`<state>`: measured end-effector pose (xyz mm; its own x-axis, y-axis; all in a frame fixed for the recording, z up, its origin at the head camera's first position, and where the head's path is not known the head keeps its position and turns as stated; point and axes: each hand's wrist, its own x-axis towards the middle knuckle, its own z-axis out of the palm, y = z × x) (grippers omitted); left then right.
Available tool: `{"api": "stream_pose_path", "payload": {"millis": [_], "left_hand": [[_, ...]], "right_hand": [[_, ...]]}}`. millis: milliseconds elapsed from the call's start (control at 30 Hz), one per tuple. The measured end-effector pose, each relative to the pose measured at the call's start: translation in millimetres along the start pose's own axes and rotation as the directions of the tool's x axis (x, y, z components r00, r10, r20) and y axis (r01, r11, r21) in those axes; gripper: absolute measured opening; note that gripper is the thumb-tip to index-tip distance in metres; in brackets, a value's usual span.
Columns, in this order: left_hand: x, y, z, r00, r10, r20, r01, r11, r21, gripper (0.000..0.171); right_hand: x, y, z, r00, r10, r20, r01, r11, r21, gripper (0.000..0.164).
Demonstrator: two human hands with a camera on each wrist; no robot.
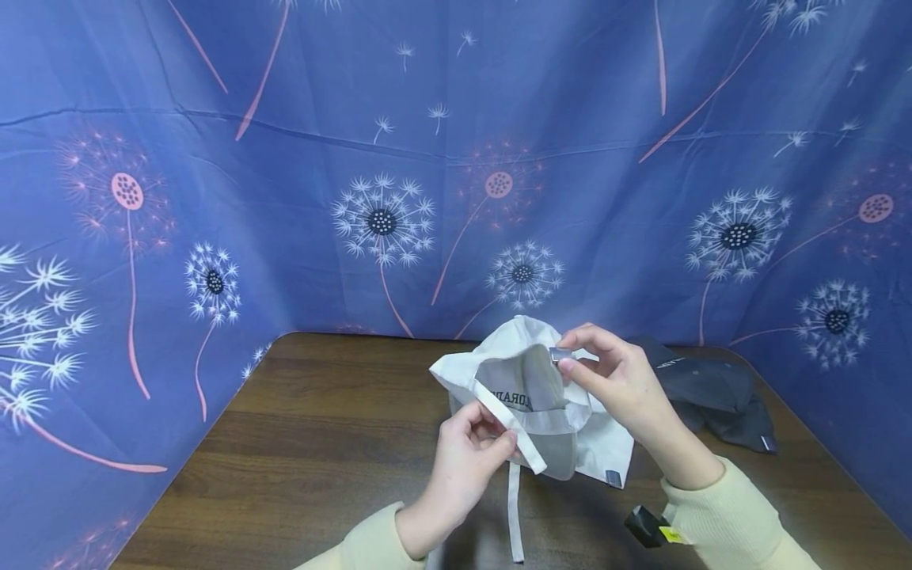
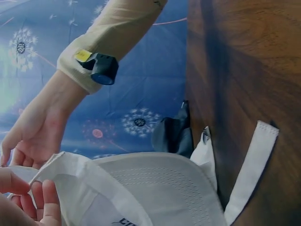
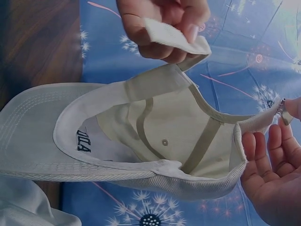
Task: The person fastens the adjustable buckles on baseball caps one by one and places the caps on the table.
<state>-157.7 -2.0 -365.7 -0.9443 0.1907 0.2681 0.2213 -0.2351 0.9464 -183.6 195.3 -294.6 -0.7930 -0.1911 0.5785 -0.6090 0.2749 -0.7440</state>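
Observation:
A whitish baseball cap [image 1: 563, 453] is held up over the table, its inside and reversed dark lettering facing the head view. My left hand [image 1: 466, 451] pinches the cap's loose white back strap [image 3: 171, 36] between thumb and fingers. At the strap opening's other end, my right hand [image 1: 613, 372] pinches a small silver metal buckle [image 3: 285, 113] between thumb and forefinger. Strap and buckle are apart. Beneath the cap lies a white cloth piece [image 1: 602, 447] with a small dark tag, partly hidden. A narrow white band [image 1: 514, 514] extends from under the cap toward me.
A dark grey cap-like cloth item [image 1: 712, 396] lies at the table's right, behind my right forearm. The brown wooden table [image 1: 306, 443] meets a blue dandelion-print curtain [image 1: 442, 103] at the back and sides. A black wrist camera [image 1: 644, 526] sits by my right sleeve.

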Motion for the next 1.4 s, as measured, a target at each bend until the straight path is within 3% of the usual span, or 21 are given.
{"api": "stream_pose_path", "payload": {"millis": [333,733,1067,1233,1400], "left_hand": [[4.2,16.4,-3.5,0.999,0.018,-0.035,-0.019,0.999,-0.026,0.016],[17.5,31.3,-5.5,0.996,0.039,-0.078,-0.051,0.985,-0.166,0.017],[30.0,38.5,-0.9,0.992,-0.004,-0.127,-0.033,0.955,-0.294,0.01],[33.9,42.3,2.0,0.989,-0.071,-0.131,0.016,0.923,-0.383,0.009],[39.1,42.5,3.8,0.985,-0.089,-0.147,0.015,0.895,-0.445,0.007]], "right_hand": [[-1.1,1.4,1.0,1.0,-0.003,-0.012,0.003,1.0,0.002,0.017],[-2.8,5.1,2.3,1.0,-0.021,-0.022,0.02,0.999,-0.025,0.018],[-2.8,5.9,7.4,0.995,-0.02,-0.099,0.021,1.0,0.009,0.02],[-3.6,5.9,10.1,0.991,-0.007,-0.133,0.009,1.0,0.02,0.02],[-4.7,8.7,11.5,0.991,-0.021,-0.135,0.029,0.998,0.052,0.018]]}}
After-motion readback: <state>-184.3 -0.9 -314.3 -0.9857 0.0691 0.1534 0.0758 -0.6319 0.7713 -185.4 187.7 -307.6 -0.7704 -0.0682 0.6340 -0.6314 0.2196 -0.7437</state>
